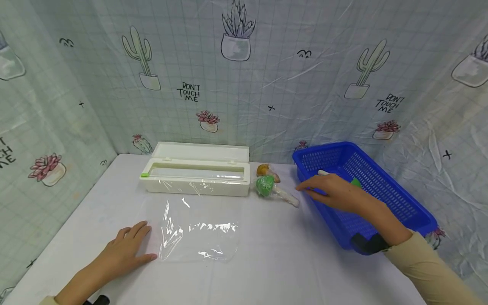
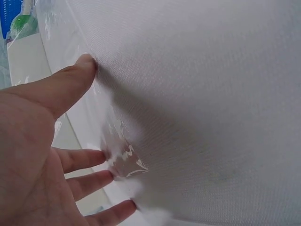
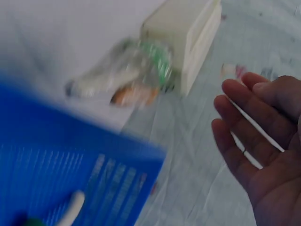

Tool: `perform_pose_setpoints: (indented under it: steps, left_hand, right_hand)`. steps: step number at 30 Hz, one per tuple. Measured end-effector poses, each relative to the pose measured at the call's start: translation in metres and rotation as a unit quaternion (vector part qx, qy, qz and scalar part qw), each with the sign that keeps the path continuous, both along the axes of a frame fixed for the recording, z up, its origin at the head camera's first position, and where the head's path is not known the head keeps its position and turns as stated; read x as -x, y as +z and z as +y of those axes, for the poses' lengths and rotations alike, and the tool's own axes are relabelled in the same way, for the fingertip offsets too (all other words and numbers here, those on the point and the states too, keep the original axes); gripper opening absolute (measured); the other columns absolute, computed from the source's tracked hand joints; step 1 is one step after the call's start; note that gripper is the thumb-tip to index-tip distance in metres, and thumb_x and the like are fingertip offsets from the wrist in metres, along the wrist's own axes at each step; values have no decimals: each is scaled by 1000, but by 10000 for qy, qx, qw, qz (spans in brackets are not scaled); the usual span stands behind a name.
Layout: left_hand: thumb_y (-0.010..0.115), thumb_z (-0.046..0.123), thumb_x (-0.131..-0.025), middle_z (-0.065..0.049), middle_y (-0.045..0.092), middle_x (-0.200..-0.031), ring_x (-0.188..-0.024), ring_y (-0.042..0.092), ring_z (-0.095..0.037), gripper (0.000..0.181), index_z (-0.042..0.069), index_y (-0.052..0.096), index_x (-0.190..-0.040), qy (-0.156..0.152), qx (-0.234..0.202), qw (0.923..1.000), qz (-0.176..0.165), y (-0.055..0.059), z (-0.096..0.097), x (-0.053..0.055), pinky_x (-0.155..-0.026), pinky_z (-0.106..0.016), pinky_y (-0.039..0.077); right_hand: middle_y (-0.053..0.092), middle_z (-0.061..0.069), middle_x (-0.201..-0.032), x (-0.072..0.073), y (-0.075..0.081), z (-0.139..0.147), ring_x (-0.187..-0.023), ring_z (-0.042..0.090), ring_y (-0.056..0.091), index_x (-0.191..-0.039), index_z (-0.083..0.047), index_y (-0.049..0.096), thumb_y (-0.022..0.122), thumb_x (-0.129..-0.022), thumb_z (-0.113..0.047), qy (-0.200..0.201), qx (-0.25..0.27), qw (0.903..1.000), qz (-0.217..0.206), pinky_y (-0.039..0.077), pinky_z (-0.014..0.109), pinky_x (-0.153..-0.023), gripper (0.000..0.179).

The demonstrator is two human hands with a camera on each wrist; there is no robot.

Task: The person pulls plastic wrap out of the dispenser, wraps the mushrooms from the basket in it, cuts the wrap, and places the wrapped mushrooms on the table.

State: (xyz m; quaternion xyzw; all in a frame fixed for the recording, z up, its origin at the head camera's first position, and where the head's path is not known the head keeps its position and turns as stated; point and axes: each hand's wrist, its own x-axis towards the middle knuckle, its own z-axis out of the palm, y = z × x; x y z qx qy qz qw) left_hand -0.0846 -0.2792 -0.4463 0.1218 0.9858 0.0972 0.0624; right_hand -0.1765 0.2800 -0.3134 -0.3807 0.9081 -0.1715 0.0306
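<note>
A sheet of clear cling film (image 1: pixel 202 239) lies on the white table, running down from the front of an open white cling film dispenser box (image 1: pixel 198 188). My left hand (image 1: pixel 122 250) rests at the film's left edge, fingers spread; in the left wrist view its fingertips touch the film's crinkled edge. My right hand (image 1: pixel 335 192) hovers above the near-left rim of a blue basket (image 1: pixel 331 222), fingers extended and holding nothing. Just left of it lies a film-wrapped item with a green head and pale stem (image 1: pixel 264 185). Behind that lies a smaller wrapped yellow-brown item (image 1: pixel 263 170).
Inside the basket are a green item (image 1: pixel 356 182) and a white stick-like piece (image 1: pixel 323 173), partly hidden by my right hand and arm. The box's raised lid (image 1: pixel 202 151) stands near the patterned curtain (image 1: pixel 248 93) that encloses the table (image 1: pixel 274 262).
</note>
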Motion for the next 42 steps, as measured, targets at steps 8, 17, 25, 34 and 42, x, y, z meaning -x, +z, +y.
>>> perform_pose_setpoints:
  steps: [8,17,25,34,42]
  left_hand:
    - [82,54,-78,-26,45,-144,-119,47,-55,86,-2,52,-137,-37,200,9995,-229,7,2,3,-76,-67,52]
    - [86,48,-75,-31,43,-141,-115,43,-60,88,-6,50,-134,8,-63,9981,-614,11,4,9,-72,-68,52]
    - [89,43,-72,-33,45,-136,-108,46,-60,85,-8,52,-130,-111,-312,9992,-225,7,4,10,-83,-69,49]
    - [91,46,-68,-24,36,-146,-112,47,-57,106,0,36,-146,121,-487,9987,-133,6,1,9,-67,-63,52]
    - [74,76,-70,-11,48,-152,-121,49,-50,104,15,48,-151,226,8,9992,-318,7,-8,10,-75,-68,48]
  right_hand:
    - [76,8,-109,51,0,64,-95,25,72,-118,-4,74,68,-96,-5,-645,-8,9965,531,59,44,-77,22]
    - [72,20,-115,84,-12,103,-101,37,69,-122,3,69,65,-101,-14,-1470,-530,9877,-87,56,53,-85,28]
    - [40,46,-140,86,-35,124,-119,57,52,-143,23,32,60,-101,-43,-2961,-1400,9074,-2633,47,65,-97,83]
    - [51,44,-126,85,-52,134,-111,54,54,-130,22,49,72,-90,-8,-2744,-1167,9306,-2124,51,60,-91,55]
    - [58,40,-121,92,-68,134,-115,61,51,-121,15,61,60,-86,18,-2059,-891,9718,-723,45,68,-93,35]
